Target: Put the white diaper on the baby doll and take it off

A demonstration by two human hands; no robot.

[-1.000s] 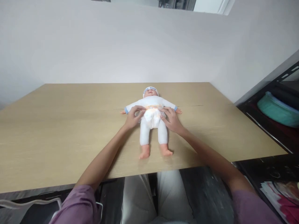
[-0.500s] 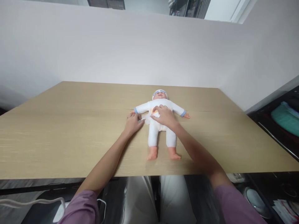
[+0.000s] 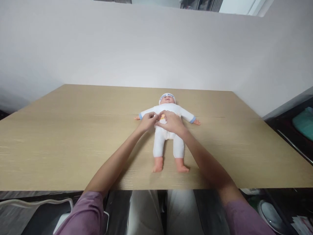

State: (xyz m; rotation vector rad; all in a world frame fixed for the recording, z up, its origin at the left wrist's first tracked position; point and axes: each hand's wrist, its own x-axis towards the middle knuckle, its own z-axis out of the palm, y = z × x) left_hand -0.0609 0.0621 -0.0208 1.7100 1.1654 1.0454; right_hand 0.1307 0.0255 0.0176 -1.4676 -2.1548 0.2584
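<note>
A baby doll (image 3: 167, 107) in white clothes with blue cuffs and a lettered white headband lies on its back, feet towards me. Around its hips is a white diaper (image 3: 168, 134) with a small orange and yellow print at the front. My left hand (image 3: 148, 122) is at the diaper's left side, fingertips closed together on its edge. On the front of the waist, my right hand (image 3: 174, 122) holds the diaper with curved fingers and thumb. Both hands' fingertips nearly meet, and they partly hide the diaper's side flap.
The doll lies on a wide wooden table (image 3: 73, 137) against a white wall (image 3: 137, 49). A dark shelf with a green cloth (image 3: 304, 124) stands at the right. Below the front edge are my legs and a white cable (image 3: 36, 203).
My left hand has moved right and up from the tabletop beside the doll to its waist, bringing the spread side flap in. My right hand stays on the front. The view has tilted slightly down.
</note>
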